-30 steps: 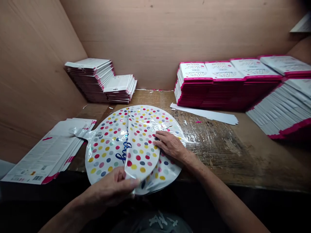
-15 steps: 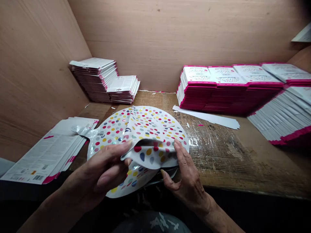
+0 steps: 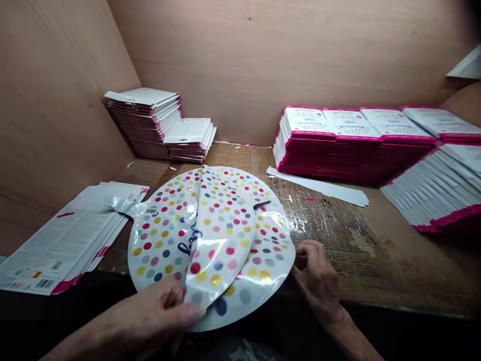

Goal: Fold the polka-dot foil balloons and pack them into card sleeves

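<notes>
A flat, uninflated foil balloon [image 3: 165, 220], white with coloured polka dots and some dark blue lettering, lies at the table's front edge. Its tail points left over a pile of cards. One side of the balloon is folded across its middle as a flap. My left hand [image 3: 165, 311] pinches the near end of that flap between thumb and fingers. At the balloon's right edge, my right hand [image 3: 317, 276] is closed with curled fingers on the rim; its fingertips are partly hidden.
Printed cardboard sleeves [image 3: 41, 250] lie at the left. Stacked white packs [image 3: 146, 120] stand in the back left corner, more pink-edged packs [image 3: 338, 150] at the right. A white paper strip [image 3: 319, 188] and small scraps lie on the worn wooden table [image 3: 338, 240].
The raised, gaping fold has come down flat over the balloon. My left hand has moved down towards me with the flap; my right hand has shifted right to the rim and curled.
</notes>
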`<control>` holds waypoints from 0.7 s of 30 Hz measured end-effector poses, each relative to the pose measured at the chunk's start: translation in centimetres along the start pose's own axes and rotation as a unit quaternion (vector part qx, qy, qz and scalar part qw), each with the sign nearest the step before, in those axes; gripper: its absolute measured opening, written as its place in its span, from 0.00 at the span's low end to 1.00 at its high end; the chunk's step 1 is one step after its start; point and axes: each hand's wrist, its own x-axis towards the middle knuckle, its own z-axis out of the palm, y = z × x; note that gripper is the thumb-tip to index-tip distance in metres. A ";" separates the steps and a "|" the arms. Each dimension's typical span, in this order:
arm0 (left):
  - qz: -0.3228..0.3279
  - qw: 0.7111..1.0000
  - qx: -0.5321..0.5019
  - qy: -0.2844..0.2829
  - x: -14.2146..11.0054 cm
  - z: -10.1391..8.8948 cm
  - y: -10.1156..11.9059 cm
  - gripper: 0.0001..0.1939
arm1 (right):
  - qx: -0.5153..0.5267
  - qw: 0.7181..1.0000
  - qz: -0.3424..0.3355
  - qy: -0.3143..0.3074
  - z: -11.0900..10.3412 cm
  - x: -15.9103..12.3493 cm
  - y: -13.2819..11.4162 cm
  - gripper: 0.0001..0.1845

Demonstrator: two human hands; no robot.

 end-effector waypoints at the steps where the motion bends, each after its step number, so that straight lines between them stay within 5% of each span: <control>1: -0.018 0.995 0.065 0.072 0.4 -0.5 -1.2 0.28 | -0.031 0.999 -0.022 0.021 -0.1 -0.1 1.0 0.12; 3: -0.014 0.954 0.179 0.239 1.6 -1.6 -1.9 0.27 | -0.049 0.992 -0.108 0.037 -0.2 0.3 1.7 0.14; 6: 0.154 0.852 0.265 0.424 4.2 -3.1 0.1 0.22 | -0.026 0.961 -0.271 -0.046 -0.3 2.5 0.9 0.22; 8: 0.272 0.821 0.306 0.397 6.3 -3.8 1.3 0.22 | -0.001 0.928 -0.341 -0.151 -0.5 4.5 0.1 0.22; 10: 0.313 0.832 0.329 0.319 8.0 -4.4 1.5 0.23 | 0.024 0.899 -0.344 -0.268 -0.9 7.1 -0.4 0.19; 14: 0.325 0.880 0.240 0.252 9.0 -5.9 -0.3 0.36 | 0.130 0.853 -0.166 -0.478 -0.5 14.4 -0.4 0.13; 16: 0.315 0.902 0.166 0.242 9.0 -6.7 -0.6 0.42 | 0.215 0.818 -0.063 -0.530 1.0 18.4 -0.2 0.11; 18: 0.264 0.922 0.101 0.266 9.3 -7.2 -0.1 0.40 | 0.275 0.815 0.053 -0.507 2.9 21.3 0.0 0.13; 21: 0.170 0.916 0.027 0.361 10.9 -7.5 1.2 0.33 | 0.296 0.855 0.174 -0.389 5.1 22.2 0.5 0.23</control>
